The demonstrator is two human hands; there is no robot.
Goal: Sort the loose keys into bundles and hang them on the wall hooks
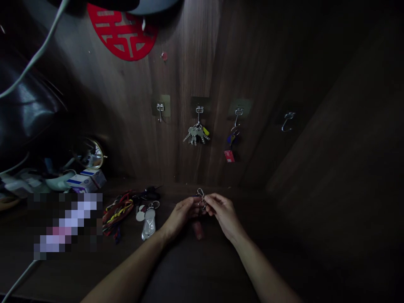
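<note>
Between my two hands, above the dark wooden surface, is a keychain (201, 192) with a silver snap clip at its top. My left hand (181, 212) is closed on one side of it, fingertips at the metal parts. On the other side my right hand (222, 209) pinches it between thumb and fingers. A blurred red tag (198, 230) shows just below the hands; whether it is joined to the keychain I cannot tell. Left of my left hand lies a silver key fob (149, 225) with a ring and round discs.
A bunch of keys (196, 134) and a key set with a red tag (229, 156) hang from wall hooks. Two other hooks (160, 111) (288, 122) carry nothing. Coloured cords (118, 212), small boxes (85, 181) and a round mirror (96, 155) are at left. A white cable (41, 50) crosses the upper left.
</note>
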